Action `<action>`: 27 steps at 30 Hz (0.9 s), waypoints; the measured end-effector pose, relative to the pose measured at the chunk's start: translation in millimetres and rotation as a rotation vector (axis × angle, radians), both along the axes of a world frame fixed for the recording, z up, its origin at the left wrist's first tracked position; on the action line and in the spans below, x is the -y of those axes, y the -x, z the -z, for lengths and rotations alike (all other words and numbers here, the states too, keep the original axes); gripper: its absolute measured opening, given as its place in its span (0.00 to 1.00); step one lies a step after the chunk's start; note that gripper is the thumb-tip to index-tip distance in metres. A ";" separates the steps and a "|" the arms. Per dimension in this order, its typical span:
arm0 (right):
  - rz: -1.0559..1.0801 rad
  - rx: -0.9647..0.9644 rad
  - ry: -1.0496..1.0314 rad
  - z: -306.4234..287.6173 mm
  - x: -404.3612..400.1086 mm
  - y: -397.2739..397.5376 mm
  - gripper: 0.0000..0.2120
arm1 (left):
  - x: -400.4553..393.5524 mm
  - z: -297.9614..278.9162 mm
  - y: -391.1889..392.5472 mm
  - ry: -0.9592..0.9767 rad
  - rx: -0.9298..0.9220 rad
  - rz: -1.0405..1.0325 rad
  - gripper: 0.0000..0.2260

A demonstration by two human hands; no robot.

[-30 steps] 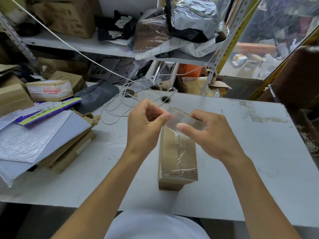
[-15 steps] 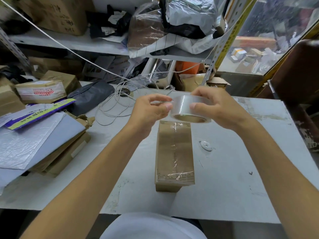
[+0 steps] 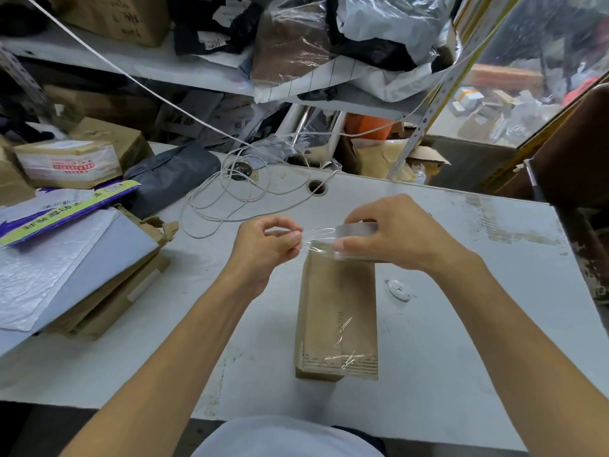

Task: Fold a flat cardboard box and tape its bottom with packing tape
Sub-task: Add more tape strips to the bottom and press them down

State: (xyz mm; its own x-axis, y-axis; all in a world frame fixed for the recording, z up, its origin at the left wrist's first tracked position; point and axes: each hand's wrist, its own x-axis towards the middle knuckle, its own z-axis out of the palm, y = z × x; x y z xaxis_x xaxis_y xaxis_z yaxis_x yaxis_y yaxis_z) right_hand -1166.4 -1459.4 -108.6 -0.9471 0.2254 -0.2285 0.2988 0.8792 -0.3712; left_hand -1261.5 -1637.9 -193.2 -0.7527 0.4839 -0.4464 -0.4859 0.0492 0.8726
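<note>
Since the shot half a second back, both hands have dropped lower, so the tape roll (image 3: 357, 237) now sits right over the far end of the cardboard box (image 3: 336, 311) instead of floating above it. The right hand (image 3: 398, 235) is wrapped around the roll, fingers curled over the top. The left hand (image 3: 267, 242) is pinched shut on the loose end of the tape, and there's a short clear strip stretched between the two, though it's see-through enough that its exact edges are hard to make out.

The box lies flat-ish on the white table (image 3: 461, 341), directly below and in front of the hands, its long axis running straight away from the person. Wrinkly tape already shows near the close end. The far end is the bit tucked under the roll, so the right hand looks closest to it, with the left hand just off the box's left edge.

Probably the next pull needs to run along that long axis, toward the body. A little white thing (image 3: 397, 288) sits on the table just right of the box.
</note>
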 end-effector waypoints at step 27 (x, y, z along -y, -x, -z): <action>0.159 -0.316 0.678 72.9 -5.9 -36.3 0.24 | -8.9 84.2 -11.5 -0.176 0.427 0.002 0.05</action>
State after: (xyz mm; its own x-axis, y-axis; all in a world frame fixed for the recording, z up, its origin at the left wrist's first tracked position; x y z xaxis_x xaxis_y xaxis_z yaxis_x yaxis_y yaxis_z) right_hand -1130.1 -1453.5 -181.5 -0.9583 0.2715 -0.0890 0.1926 0.3841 -0.9030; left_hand -1250.0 -1629.0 -277.4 -0.5179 0.5814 -0.6276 -0.8040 -0.0800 0.5893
